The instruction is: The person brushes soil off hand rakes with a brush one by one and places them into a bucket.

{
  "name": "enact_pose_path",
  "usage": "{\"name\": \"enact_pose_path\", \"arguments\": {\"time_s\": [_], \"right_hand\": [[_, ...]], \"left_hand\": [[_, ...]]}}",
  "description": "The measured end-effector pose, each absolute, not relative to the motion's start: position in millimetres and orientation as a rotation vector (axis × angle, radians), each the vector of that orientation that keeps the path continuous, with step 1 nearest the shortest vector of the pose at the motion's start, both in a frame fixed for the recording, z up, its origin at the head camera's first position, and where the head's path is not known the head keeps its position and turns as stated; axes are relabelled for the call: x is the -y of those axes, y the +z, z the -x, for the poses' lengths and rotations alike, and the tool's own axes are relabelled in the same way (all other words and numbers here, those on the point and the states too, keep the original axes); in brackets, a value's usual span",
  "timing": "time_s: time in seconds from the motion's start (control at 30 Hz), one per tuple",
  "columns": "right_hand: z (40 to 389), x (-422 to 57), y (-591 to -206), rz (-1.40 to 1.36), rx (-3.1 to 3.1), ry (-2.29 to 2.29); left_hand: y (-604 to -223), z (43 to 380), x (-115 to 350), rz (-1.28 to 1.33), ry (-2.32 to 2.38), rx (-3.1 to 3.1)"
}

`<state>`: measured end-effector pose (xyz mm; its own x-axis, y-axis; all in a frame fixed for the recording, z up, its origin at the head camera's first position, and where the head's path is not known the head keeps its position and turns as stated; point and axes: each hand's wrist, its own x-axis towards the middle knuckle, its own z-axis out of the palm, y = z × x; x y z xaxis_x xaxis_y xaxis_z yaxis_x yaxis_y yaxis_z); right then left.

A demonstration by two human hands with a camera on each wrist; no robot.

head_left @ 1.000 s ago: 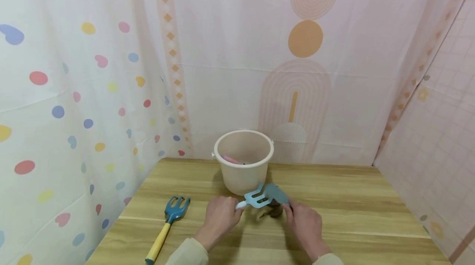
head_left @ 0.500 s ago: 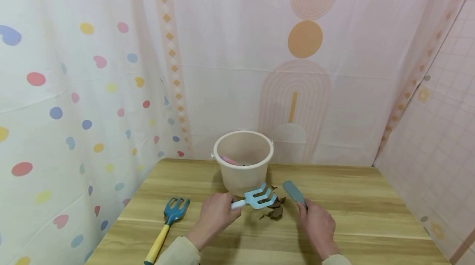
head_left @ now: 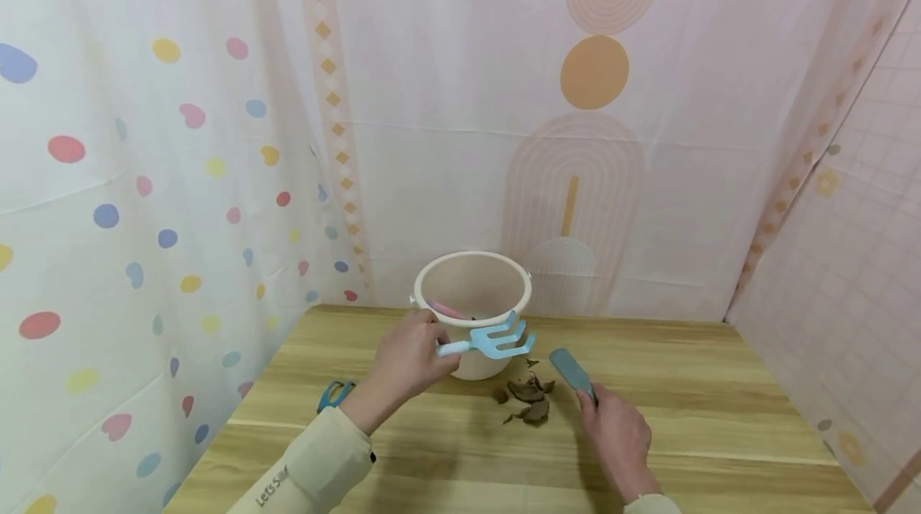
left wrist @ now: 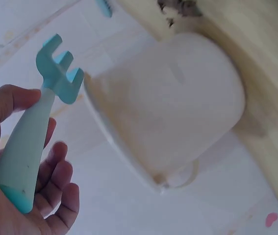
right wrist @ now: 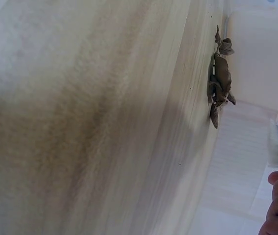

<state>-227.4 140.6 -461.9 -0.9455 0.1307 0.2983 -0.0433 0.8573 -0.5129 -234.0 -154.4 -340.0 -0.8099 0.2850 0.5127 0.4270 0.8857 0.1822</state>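
Note:
My left hand (head_left: 410, 354) grips the pale handle of a light blue hand rake (left wrist: 60, 73), its tines angled up in front of the cream bucket (head_left: 471, 374). In the left wrist view, the thumb lies along the handle and the fingers curl behind it. My right hand (head_left: 620, 434) holds a small blue-green brush (head_left: 571, 370), whose white bristles show in the right wrist view. Between the hands, a small pile of dry brown leaves (head_left: 531, 392) lies on the wooden table (head_left: 691, 418), just left of the brush and in front of the bucket.
Inside the bucket lies something pink (head_left: 448, 310), mostly hidden by the rim. A darker blue garden fork (head_left: 333, 395) lies at the table's left, largely covered by my left forearm. Patterned curtains (head_left: 432, 98) hang behind the table and along both sides.
My left hand has lifted the rake up and away from the leaves, in front of the bucket. My right hand has drawn the brush back to the right, uncovering the leaves.

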Motion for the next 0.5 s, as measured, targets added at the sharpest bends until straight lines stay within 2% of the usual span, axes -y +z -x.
{"name": "enact_pose_path", "arguments": {"time_s": [0.27, 0.5], "right_hand": [[224.7, -140.4, -462.4, 0.077, 2.720, 0.798], [222.2, -139.2, -465.4, 0.090, 2.755, 0.802]], "left_hand": [[-311.5, 249.8, 161.9, 0.491, -0.408, 2.582], [-302.5, 274.3, 175.6, 0.384, -0.349, 2.626]]}}
